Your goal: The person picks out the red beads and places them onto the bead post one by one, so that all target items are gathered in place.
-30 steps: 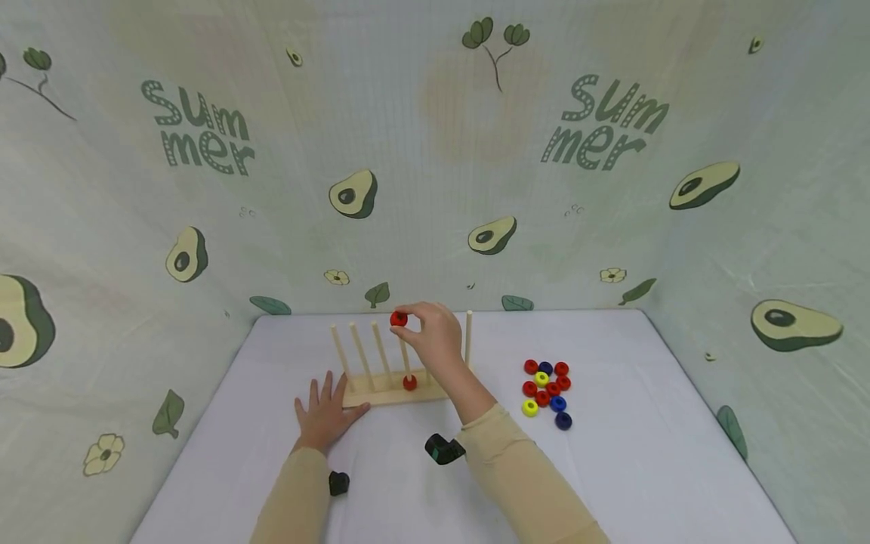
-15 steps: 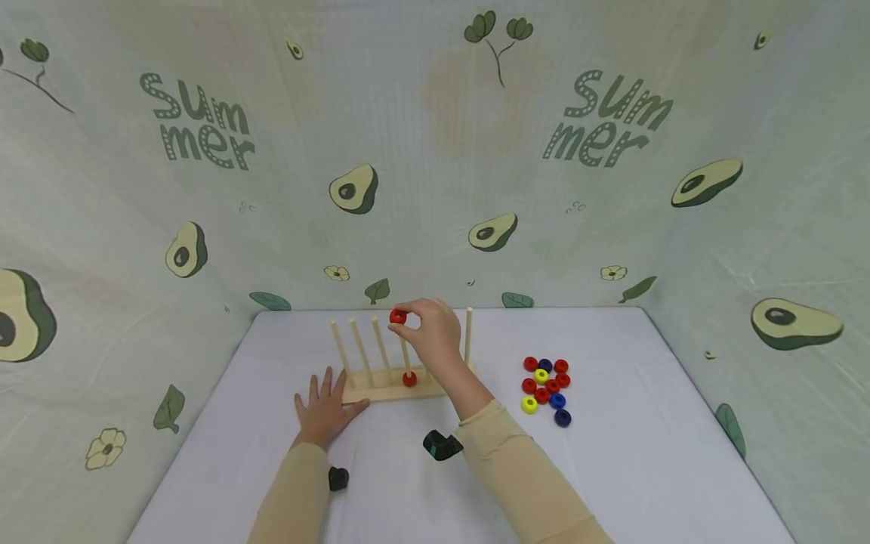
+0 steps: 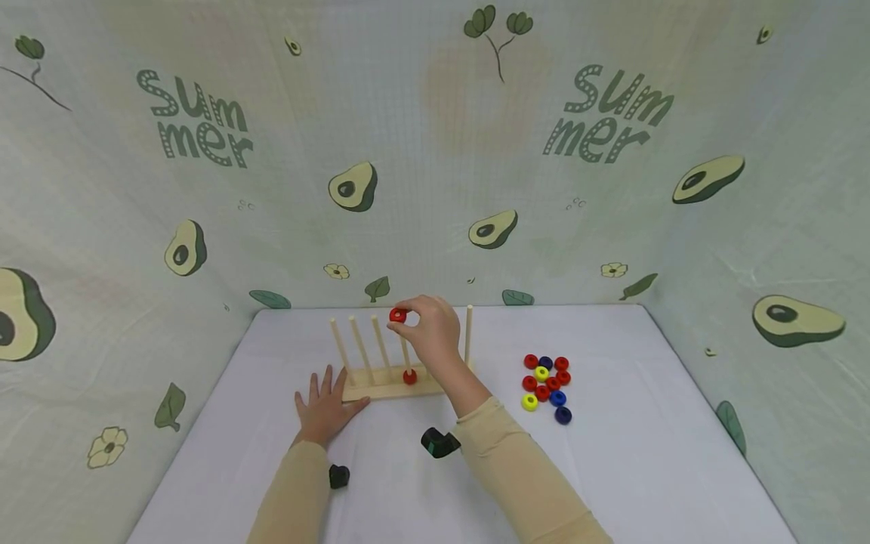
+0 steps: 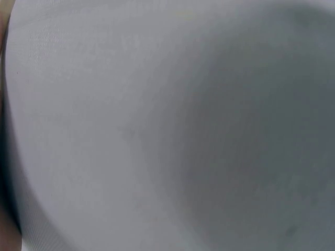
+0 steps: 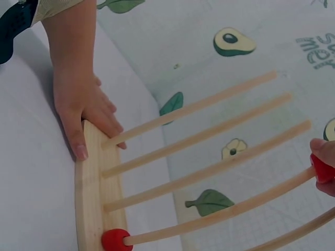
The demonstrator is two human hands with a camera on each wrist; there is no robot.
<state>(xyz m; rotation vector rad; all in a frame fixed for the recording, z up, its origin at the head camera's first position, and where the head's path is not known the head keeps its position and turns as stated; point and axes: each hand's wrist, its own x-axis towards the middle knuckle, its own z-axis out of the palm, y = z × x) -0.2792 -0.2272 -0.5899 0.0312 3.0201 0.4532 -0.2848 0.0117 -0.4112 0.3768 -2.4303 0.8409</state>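
Note:
My right hand (image 3: 435, 332) pinches a red bead (image 3: 397, 316) between thumb and fingers at the top of the fourth peg from the left. In the right wrist view that peg (image 5: 225, 212) runs up to the held bead (image 5: 322, 168); how far its tip enters the hole is unclear. Another red bead (image 3: 410, 377) sits at the bottom of the same peg. The pegs stand on a wooden base (image 3: 387, 391). My left hand (image 3: 323, 414), fingers spread, rests at the base's left end; the right wrist view shows this hand (image 5: 78, 104) touching the wood.
Several loose red, yellow and blue beads (image 3: 553, 384) lie grouped on the white table (image 3: 646, 453), right of the rack. A printed cloth (image 3: 421, 151) hangs behind and at both sides. The left wrist view shows mostly blurred white surface (image 4: 94, 130).
The held red bead has tipped slightly at the peg's top, and its hole looks lighter now. My left hand stays in place. The head view has shifted a little.

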